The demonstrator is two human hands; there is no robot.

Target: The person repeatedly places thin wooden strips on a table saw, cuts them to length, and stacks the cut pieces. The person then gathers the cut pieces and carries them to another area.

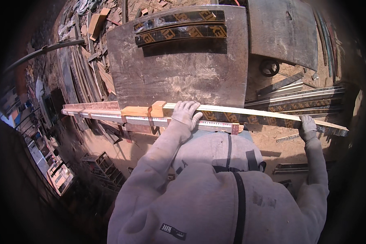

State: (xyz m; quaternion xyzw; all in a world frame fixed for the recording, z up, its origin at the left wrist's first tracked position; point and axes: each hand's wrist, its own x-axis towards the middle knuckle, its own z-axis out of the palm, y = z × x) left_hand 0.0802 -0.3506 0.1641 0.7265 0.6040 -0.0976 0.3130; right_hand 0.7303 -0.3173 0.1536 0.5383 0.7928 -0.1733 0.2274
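Observation:
A long narrow strip of board [248, 112], with a pale cut edge and a dark printed face, lies crosswise in front of me. Over its left part rests my gloved left hand [184, 115], fingers hooked across the pale edge and thumb on the near side. My gloved right hand [308, 128] grips the strip close to its right end, which sticks out past the table. A wooden block [158, 109] sits at the strip's left end, beside a longer wood piece [135, 111]. Along the near side runs a white measuring scale [146, 120], partly covered by my left hand and forearm.
Beyond the strip is a worn metal-topped table [179, 77] bearing two dark printed strips [181, 34]. A second metal sheet [282, 32] lies at the far right. Stacked strips [309, 97] are on the right; timber offcuts [95, 24] litter the far left. A wooden crate [103, 166] stands lower left.

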